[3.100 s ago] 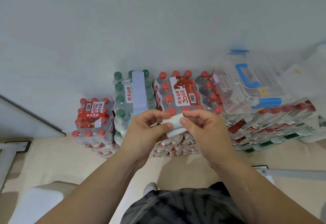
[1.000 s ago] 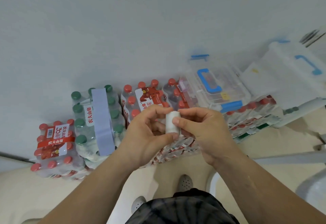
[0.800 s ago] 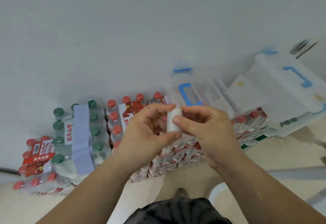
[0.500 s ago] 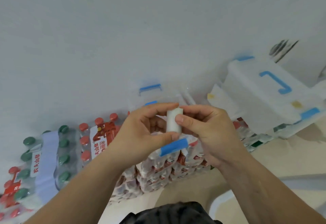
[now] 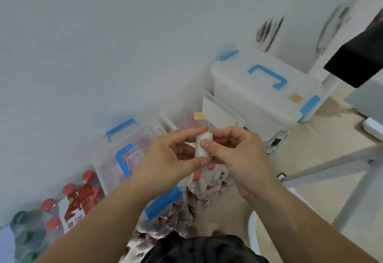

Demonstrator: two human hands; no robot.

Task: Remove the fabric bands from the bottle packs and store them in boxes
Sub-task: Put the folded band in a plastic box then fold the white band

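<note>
- White fabric band (image 5: 203, 145), rolled into a short tight cylinder, upright in the middle of the head view, held in the air above the boxes and touching none of them.
- On its left, left hand (image 5: 165, 159): pinches the roll, forefinger curled over the top end, thumb pressing near the bottom end.
- On its right, right hand (image 5: 238, 155): grips the roll too, thumb flat across the front, other fingers curled round the back.
- Under the left hand, clear box (image 5: 103, 165) with its lid on, blue handle on top and blue latches front and back; rests on the bottle packs.
- Just behind the hands, open box (image 5: 228, 108), also clear, yellow sticker on its near wall, a white sheet leaning inside; other contents too blurred to tell.
- Further right, white box (image 5: 259, 96), lid shut, blue handle on top, blue latch at the side, small yellow sticker on the lid.
- Bottom left, red-capped bottle pack (image 5: 76, 198) in shrink wrap with a red and white label; beside it at the frame edge, green-capped bottle pack (image 5: 22, 233).
- Below the hands, more wrapped packs (image 5: 199, 196), stacked beneath the boxes.
- Behind everything, pale wall (image 5: 124, 34); at right, beige floor (image 5: 310, 190), crossed by a grey metal bar (image 5: 331, 167).
- Top right corner, black block (image 5: 356, 59), blurred, kind not clear.
- Bottom edge, dark patterned clothing (image 5: 196, 248) on the person.
</note>
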